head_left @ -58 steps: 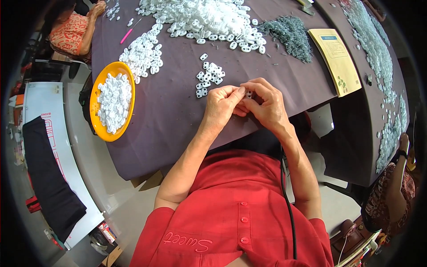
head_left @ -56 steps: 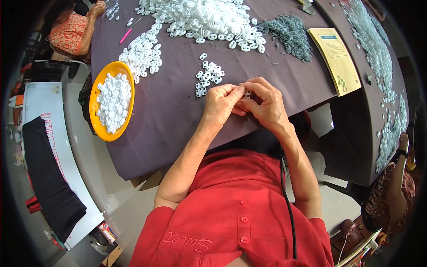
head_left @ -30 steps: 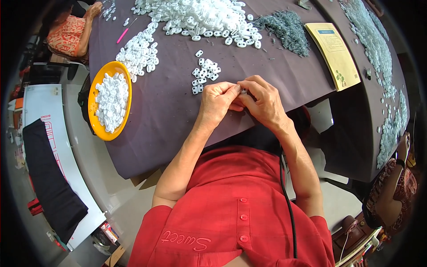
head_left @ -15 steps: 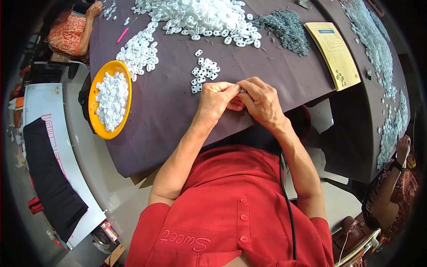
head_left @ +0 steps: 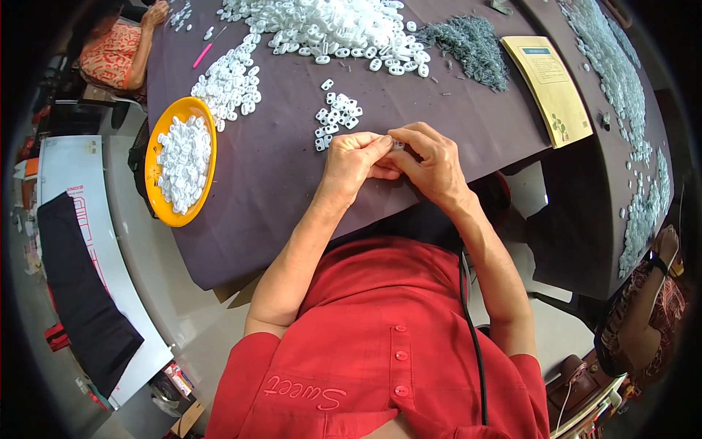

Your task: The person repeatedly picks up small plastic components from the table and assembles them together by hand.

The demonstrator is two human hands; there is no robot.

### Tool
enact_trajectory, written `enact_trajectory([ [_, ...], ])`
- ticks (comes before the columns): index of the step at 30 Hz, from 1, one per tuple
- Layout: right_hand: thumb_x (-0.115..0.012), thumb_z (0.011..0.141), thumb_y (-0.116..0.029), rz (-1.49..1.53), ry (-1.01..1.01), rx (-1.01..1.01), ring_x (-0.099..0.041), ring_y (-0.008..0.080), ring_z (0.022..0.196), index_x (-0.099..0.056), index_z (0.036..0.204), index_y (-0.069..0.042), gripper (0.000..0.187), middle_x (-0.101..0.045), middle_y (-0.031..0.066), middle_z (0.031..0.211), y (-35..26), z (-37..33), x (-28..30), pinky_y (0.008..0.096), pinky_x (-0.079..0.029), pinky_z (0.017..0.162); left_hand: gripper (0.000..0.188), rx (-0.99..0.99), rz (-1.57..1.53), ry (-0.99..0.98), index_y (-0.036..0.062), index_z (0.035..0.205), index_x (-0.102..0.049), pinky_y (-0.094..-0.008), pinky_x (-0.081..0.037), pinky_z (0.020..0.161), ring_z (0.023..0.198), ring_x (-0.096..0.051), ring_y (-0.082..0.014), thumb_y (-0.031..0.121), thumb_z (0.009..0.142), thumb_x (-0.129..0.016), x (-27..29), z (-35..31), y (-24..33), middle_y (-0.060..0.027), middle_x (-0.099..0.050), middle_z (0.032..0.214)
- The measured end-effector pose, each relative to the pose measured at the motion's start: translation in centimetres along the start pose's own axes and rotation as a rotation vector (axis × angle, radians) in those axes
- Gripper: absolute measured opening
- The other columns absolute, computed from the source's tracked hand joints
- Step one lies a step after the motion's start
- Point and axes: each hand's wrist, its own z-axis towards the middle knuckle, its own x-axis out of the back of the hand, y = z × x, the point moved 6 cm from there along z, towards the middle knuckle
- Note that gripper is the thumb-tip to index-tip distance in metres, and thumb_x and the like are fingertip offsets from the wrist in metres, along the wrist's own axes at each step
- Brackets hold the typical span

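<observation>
My left hand [head_left: 349, 162] and my right hand [head_left: 433, 162] meet above the near edge of the dark cloth-covered table [head_left: 270, 190]. A small white plastic piece [head_left: 398, 145] with holes shows between the thumb and forefinger of my right hand. The left thumb and forefinger are pinched together at the piece's left side; their tips hide whatever is between them. The other left fingers curl beneath. Just beyond my left hand lies a small cluster of white two-holed pieces [head_left: 338, 111].
An orange dish [head_left: 211, 172] of white pieces stands left. Beyond are a large white heap [head_left: 329, 29], a smaller pile [head_left: 232, 84], a pink-handled tool [head_left: 202, 55], grey bits [head_left: 472, 55] and a yellow booklet [head_left: 537, 80]. Other people sit far left and right.
My right fingers have shifted slightly, and more of the white piece shows between them. Both hands stay in about the same place.
</observation>
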Motion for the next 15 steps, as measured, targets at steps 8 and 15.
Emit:
enact_trajectory([
  [8,-0.067,0.070,-0.003,0.034,-0.066,-0.169,-0.061,0.0169,0.068,-0.063,0.094,0.001,0.025,-0.062,0.0079,0.087,0.9,0.0,0.3,0.0264,-0.048,0.060,0.020,-0.004,-0.027,0.065,-0.0046,0.089,-0.062,-0.0267,-0.056,0.057,0.063,-0.063,-0.0151,0.013,0.089,-0.053,-0.1,0.3,0.0,-0.0104,-0.063,0.076],
  [15,-0.065,0.071,-0.001,0.056,-0.160,-0.126,-0.061,0.0188,0.073,-0.062,0.093,0.002,0.022,-0.061,0.0100,0.087,0.0,0.2,0.7,0.0275,-0.048,0.063,0.021,-0.085,0.037,0.048,-0.0053,0.093,-0.061,-0.0253,-0.054,0.052,0.062,-0.063,-0.0165,0.014,0.089,-0.053,0.2,-0.3,-0.4,-0.0123,-0.064,0.076],
])
